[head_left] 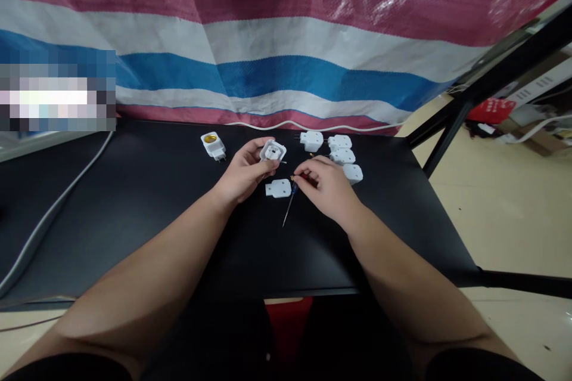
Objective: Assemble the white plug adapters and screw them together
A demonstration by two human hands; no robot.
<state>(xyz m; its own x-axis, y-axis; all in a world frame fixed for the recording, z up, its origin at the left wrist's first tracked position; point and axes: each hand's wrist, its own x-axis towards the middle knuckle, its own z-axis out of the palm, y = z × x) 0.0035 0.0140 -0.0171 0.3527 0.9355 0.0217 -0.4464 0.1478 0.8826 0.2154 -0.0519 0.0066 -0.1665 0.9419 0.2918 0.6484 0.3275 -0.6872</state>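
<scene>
**Two hands at an opened white plug adapter**

At centre frame, the left hand (243,171) grips the open adapter (272,152), its inside showing. The right hand's (324,187) fingers (298,178) pinch a red-handled screwdriver (289,205). A flat white adapter (278,188) lies just below. Four closed adapters (342,156) sit upper right, and a brass-centred adapter (213,145) sits left, on the black worktop (134,202).

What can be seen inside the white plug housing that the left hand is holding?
The open white plug housing shows small inner parts in its hollow, too small to name exactly. The left hand covers its underside, so nothing can be seen there.
</scene>
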